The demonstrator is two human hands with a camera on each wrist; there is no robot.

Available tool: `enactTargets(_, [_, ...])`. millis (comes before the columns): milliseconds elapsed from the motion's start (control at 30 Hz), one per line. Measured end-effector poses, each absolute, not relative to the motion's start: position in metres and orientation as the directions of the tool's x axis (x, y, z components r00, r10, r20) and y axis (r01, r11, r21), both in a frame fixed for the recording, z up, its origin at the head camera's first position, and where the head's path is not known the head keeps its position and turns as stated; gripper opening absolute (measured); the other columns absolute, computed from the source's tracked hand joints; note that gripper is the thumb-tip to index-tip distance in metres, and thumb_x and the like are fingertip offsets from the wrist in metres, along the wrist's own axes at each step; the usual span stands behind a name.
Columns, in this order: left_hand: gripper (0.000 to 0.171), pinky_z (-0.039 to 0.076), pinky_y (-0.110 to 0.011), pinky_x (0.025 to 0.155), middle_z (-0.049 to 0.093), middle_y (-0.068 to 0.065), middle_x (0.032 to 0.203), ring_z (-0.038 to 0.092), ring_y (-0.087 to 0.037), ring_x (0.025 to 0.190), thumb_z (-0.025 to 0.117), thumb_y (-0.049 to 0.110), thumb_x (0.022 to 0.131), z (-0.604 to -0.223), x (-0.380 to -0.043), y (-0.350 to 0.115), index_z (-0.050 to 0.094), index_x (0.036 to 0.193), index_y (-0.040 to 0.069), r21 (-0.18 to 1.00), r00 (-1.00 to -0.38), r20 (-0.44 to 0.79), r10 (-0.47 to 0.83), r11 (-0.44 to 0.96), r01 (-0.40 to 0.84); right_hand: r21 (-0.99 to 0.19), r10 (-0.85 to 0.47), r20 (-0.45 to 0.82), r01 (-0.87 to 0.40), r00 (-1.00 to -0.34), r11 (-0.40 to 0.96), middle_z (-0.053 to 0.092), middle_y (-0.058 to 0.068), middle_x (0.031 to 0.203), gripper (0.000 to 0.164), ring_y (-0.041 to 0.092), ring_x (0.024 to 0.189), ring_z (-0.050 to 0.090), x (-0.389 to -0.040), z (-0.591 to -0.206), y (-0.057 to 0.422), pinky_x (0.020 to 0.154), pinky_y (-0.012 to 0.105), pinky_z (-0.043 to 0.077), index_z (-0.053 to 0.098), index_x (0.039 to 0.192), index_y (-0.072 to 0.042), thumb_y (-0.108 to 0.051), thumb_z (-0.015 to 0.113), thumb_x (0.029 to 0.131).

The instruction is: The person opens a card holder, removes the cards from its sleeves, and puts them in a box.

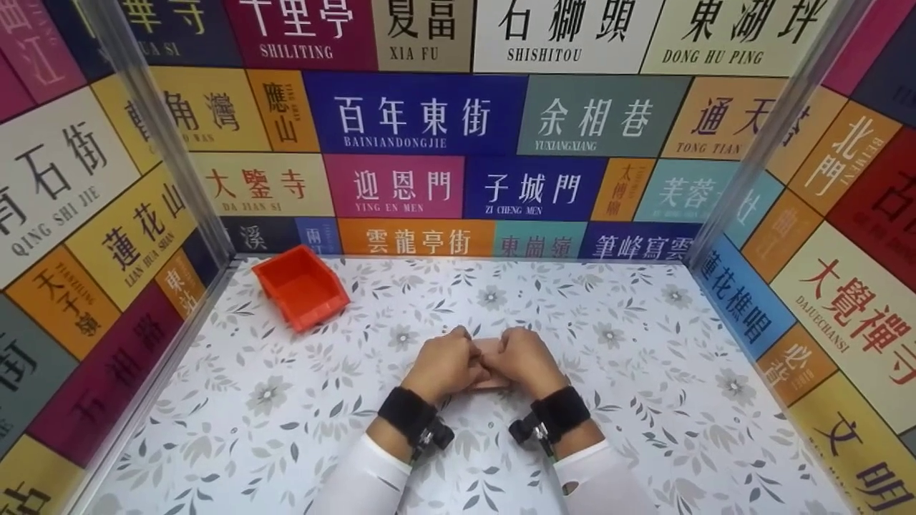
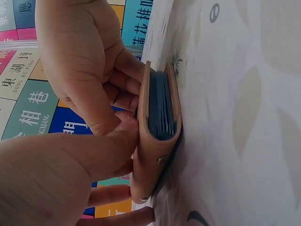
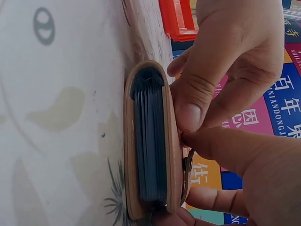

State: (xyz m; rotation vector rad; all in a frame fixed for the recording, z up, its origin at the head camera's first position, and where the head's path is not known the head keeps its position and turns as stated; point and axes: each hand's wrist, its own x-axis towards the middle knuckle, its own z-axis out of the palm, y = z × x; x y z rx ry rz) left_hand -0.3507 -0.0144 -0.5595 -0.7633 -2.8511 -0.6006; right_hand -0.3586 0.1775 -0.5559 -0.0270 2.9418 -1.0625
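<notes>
A tan leather card holder lies close over the patterned tabletop, partly covered by both hands. Dark blue sleeves show stacked between its covers in the wrist views. My left hand grips the holder's left side, its thumb on the upper cover. From the other side my right hand holds it, thumb tip close to the left thumb. A small strap stands slightly off the cover by the right fingers. Metal rivets dot the rounded spine. The hands hide much of the upper cover.
A red plastic bin stands at the back left of the white leaf-patterned tabletop. Walls covered with colourful name signs enclose the back and both sides. Black straps with small cameras sit on both wrists.
</notes>
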Motion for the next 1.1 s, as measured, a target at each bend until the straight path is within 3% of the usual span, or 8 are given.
enactTargets(200, [0.033,0.058,-0.043,0.070,0.067,-0.001,0.100,0.061,-0.022,0.071,0.096,0.042,0.088,-0.561,-0.349,-0.012,0.077,0.073,0.019,0.356,-0.873,0.220,0.435,0.797,0.487,-0.638,-0.023,-0.028,0.000,-0.999,0.770,0.064,0.001,0.071,0.024,0.020,0.063,0.058,-0.359,-0.559,0.178,0.055,0.032,0.046,0.063,0.074,-0.015,-0.022,0.084,0.083])
enactTargets(467, [0.029,0.062,-0.046,0.075,0.068,-0.001,0.100,0.066,-0.024,0.074,0.097,0.042,0.087,-0.563,-0.347,-0.009,0.081,0.077,0.019,0.340,-0.879,0.228,0.418,0.812,0.474,-0.654,-0.054,-0.049,-0.009,-0.997,0.756,0.064,-0.001,0.069,0.030,0.018,0.059,0.057,-0.360,-0.562,0.182,0.052,0.031,0.045,0.065,0.077,-0.013,-0.029,0.090,0.083])
enactTargets(767, [0.038,0.060,-0.050,0.070,0.069,-0.004,0.094,0.067,-0.026,0.072,0.092,0.038,0.090,-0.563,-0.344,-0.009,0.072,0.065,0.017,0.307,-0.866,0.307,0.394,0.820,0.482,-0.617,-0.085,0.024,-0.081,-0.996,0.783,0.053,-0.006,0.063,0.023,0.015,0.057,0.049,-0.363,-0.563,0.185,0.052,0.028,0.038,0.057,0.068,-0.017,-0.021,0.078,0.079])
enactTargets(933, [0.039,0.061,-0.052,0.075,0.068,-0.005,0.095,0.068,-0.029,0.076,0.093,0.039,0.091,-0.563,-0.342,-0.007,0.072,0.067,0.017,0.325,-0.878,0.292,0.380,0.824,0.464,-0.613,-0.081,0.030,-0.082,-0.996,0.786,0.054,-0.006,0.064,0.023,0.014,0.058,0.050,-0.363,-0.562,0.188,0.054,0.027,0.040,0.059,0.068,-0.018,-0.019,0.077,0.082])
enactTargets(1100, [0.042,0.058,-0.049,0.078,0.063,-0.003,0.098,0.063,-0.026,0.084,0.097,0.039,0.089,-0.563,-0.341,-0.005,0.069,0.067,0.017,0.379,-0.907,0.227,0.355,0.825,0.418,-0.629,-0.032,-0.039,0.000,-0.999,0.777,0.062,-0.003,0.070,0.021,0.017,0.064,0.057,-0.362,-0.560,0.193,0.058,0.028,0.044,0.067,0.072,-0.015,-0.021,0.075,0.091])
